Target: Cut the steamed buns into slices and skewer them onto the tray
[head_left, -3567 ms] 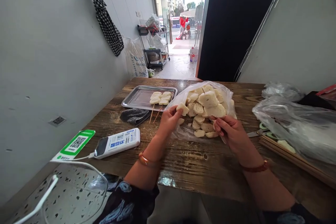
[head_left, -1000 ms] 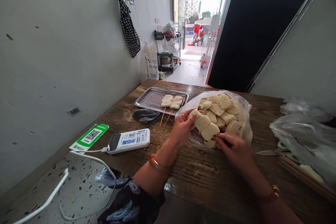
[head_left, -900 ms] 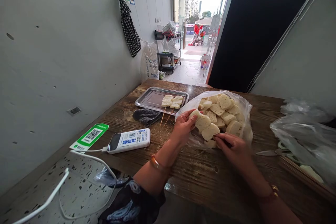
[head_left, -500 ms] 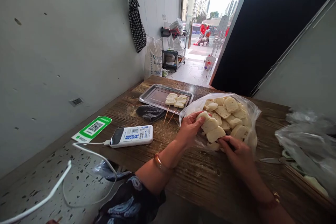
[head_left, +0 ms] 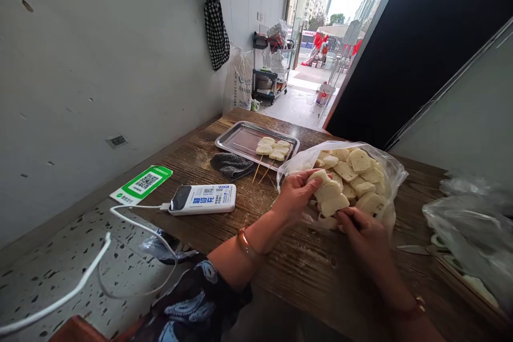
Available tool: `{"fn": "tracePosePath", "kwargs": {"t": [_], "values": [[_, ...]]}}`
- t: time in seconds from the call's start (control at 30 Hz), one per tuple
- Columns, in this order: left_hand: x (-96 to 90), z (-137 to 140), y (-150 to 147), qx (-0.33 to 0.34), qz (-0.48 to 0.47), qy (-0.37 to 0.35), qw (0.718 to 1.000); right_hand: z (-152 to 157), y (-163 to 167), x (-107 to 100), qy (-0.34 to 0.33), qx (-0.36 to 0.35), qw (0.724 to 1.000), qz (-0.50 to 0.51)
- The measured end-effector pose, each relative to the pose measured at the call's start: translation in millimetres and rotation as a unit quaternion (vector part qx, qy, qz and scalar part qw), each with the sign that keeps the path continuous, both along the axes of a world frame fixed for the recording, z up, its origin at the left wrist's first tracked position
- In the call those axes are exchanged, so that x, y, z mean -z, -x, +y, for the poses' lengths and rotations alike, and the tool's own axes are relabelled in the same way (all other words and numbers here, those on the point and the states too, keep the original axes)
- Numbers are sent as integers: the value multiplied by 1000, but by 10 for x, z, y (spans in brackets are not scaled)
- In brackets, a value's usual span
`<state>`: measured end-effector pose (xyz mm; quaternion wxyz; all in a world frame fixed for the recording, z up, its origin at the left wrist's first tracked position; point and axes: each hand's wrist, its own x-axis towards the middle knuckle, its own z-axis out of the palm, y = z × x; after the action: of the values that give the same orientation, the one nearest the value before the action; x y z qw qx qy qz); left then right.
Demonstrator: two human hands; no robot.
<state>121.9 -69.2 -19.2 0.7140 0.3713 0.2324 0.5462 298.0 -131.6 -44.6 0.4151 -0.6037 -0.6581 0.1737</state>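
Observation:
My left hand [head_left: 298, 192] is closed around a short row of pale, bread-like slices [head_left: 331, 197], thumb on top and fingers behind. At the lower end of that row, my right hand [head_left: 363, 232] is pinched, its fingertips against the last slice. Whatever sits between those fingertips is hidden. Just behind both hands lies an open clear plastic bag [head_left: 395, 171] full of loose slices [head_left: 360, 160]. On a metal tray [head_left: 236, 139] to the left rest two groups of slices [head_left: 272, 148] on thin wooden skewers [head_left: 257, 169], whose ends stick out over the rim.
A dark cloth [head_left: 231, 164] lies before the tray. A white power bank [head_left: 203, 199] with a cable and a green QR card [head_left: 142, 184] are on the table's left. At right are a knife [head_left: 414, 249] and crumpled plastic bags [head_left: 473, 224]. A cart [head_left: 270, 72] stands near the doorway.
The camera view has shifted slightly, so the scene sits a little differently. Both hands keep the same hold at the row of slices, with hardly any movement between them.

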Motion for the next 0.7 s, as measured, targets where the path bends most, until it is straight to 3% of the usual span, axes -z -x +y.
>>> {"fn": "tracePosePath", "kwargs": {"t": [0.23, 0.5, 0.7], "values": [[30, -8, -14, 20, 21, -20, 999, -16, 50, -65, 8, 1, 1000, 14], [-32, 112, 145, -20, -21, 54, 998, -1, 36, -42, 39, -59, 996, 60], [-42, 180, 196, -22, -58, 83, 995, -35, 64, -39, 27, -37, 995, 94]]}}
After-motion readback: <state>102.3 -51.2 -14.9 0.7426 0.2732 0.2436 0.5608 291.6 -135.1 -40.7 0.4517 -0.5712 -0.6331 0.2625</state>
